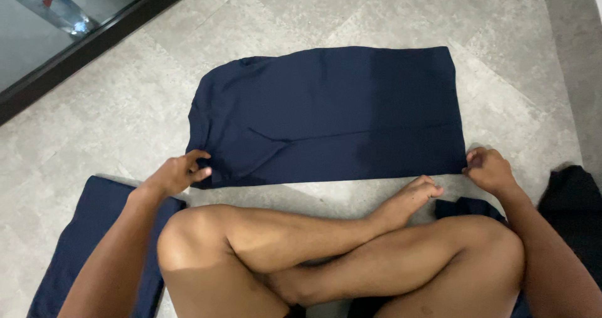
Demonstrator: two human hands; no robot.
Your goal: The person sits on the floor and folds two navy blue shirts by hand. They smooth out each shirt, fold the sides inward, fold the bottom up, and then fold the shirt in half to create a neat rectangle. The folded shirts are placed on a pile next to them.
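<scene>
Head camera looks straight down on a person sitting cross-legged on a grey tiled floor, and spread out in front of the knees is a navy blue cloth, lying flat and folded into a wide rectangle. Its right edge runs straight and clean; its left end is rounded and a little rumpled, with a crease running across the middle.

Left hand is down at the cloth's near left corner, fingers curled in and pinching the edge there. Right hand is over at the near right corner, fingers bunched together right on that corner; whether it has the fabric pinched or is merely touching it, I cannot tell. So the two hands sit well apart, one at each end of the near edge.

Between them, a bare foot pokes out just short of the cloth's near edge, legs crossed below it.

Off to the left, beside the left forearm, lies a second folded blue cloth on the floor. At the right edge, near the right arm, sits a dark black garment. Top left, a dark door frame cuts diagonally across the corner.
</scene>
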